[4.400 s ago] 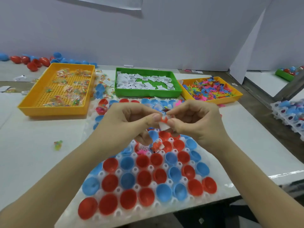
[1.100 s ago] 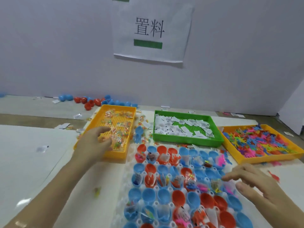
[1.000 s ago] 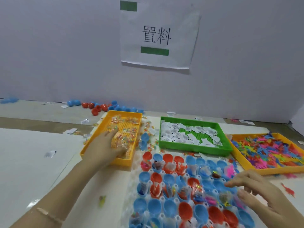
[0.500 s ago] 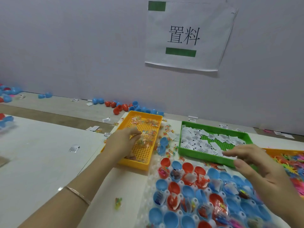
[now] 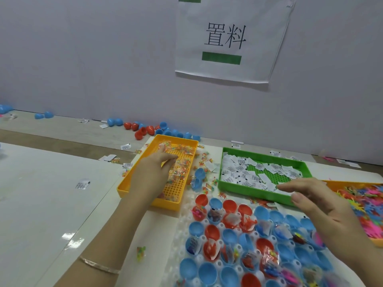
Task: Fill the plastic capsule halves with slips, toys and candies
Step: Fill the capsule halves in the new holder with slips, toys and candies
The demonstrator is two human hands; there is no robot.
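My left hand is in the yellow tray, fingers bent down onto the candy bags. I cannot tell if they pinch one. My right hand hangs flat, fingers straight and a bit spread, over the near edge of the green tray of paper slips. The red and blue capsule halves sit open side up in a white holder at 6 o'clock. Many have slips, toys or candy inside. The table is white. At 12 o'clock a wall sign reads "置料".

Lighting: bright, even, diffuse; shadows are kept soft. Glare patches are seen on the glossy bench. Edges are bowed by wide-angle distortion; fine detail is softened.
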